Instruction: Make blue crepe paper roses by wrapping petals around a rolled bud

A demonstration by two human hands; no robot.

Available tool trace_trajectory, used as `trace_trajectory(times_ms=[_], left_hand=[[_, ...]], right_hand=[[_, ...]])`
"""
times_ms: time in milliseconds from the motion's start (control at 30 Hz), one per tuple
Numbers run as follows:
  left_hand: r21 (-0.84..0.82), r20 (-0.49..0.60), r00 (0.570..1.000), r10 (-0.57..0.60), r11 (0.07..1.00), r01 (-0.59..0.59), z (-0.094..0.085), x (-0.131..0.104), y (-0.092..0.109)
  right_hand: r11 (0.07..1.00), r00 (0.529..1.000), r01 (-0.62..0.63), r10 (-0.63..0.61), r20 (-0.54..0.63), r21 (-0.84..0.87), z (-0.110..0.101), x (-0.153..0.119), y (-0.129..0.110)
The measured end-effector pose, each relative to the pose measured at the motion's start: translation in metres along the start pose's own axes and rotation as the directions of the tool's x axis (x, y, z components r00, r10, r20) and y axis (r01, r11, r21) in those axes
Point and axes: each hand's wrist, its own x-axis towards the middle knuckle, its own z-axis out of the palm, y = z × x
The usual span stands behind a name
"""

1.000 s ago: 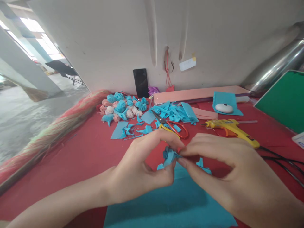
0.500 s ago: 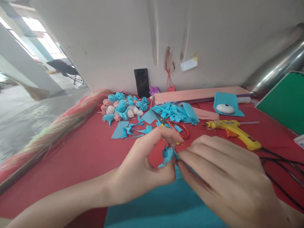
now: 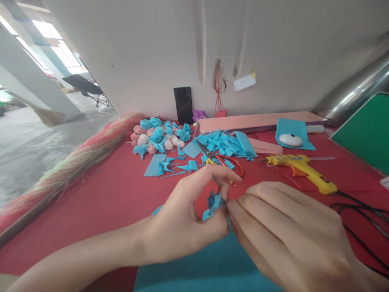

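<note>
Between my hands is a small blue crepe-paper flower (image 3: 214, 202) with folded, ruffled petals. My left hand (image 3: 190, 215) pinches it between thumb and fingers, the index finger arched above it. From the right, my right hand (image 3: 285, 227) is closed, thumb and fingertips pressed on the flower's base; the exact grip is partly hidden. Under both hands lies a large blue sheet (image 3: 197, 267). Just beyond them are red-handled scissors (image 3: 223, 158), partly covered by my left fingers, beside a heap of cut blue paper pieces (image 3: 221, 142).
Finished blue, pink and white paper flowers (image 3: 158, 136) are piled at the back left. To the right lie a yellow glue gun (image 3: 306, 170) with black cables (image 3: 355, 215) and a white oval device (image 3: 291, 140). A phone (image 3: 183, 105) leans on the wall; a twisted roll (image 3: 79, 154) edges the red table.
The flower has turned slightly between my fingers, and its petals look more bunched. Both hands stay together on it. The whole view has shifted a little.
</note>
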Motion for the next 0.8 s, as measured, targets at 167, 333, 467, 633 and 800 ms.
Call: trace_trajectory(times_ms=[167,333,467,633,800], left_hand=[[0.063,0.023,0.994,0.106,0.992,-0.107,-0.0001,0.0005,0.0015],[0.147,0.048,0.980,0.195,0.969,-0.200,-0.0017,0.0014,0.0031],[0.172,0.098,0.968,0.231,0.954,-0.245,-0.0049,0.0032,0.0018],[0.162,0.077,0.982,0.173,0.970,-0.183,-0.0059,0.0031,0.0011],[0.159,0.028,0.985,0.168,0.973,-0.170,-0.0053,0.0010,0.0017]], right_hand=[[1.000,0.999,-0.002,0.001,0.032,0.024,0.0003,0.0003,-0.0004],[0.997,0.999,-0.036,0.035,0.021,0.065,0.0005,0.0004,0.0008],[0.990,0.997,-0.079,0.078,0.010,0.120,0.0002,0.0019,0.0032],[0.976,0.990,-0.134,0.138,-0.012,0.170,-0.0012,0.0042,0.0044],[0.977,0.987,-0.156,0.161,-0.021,0.143,0.0018,0.0031,0.0058]])
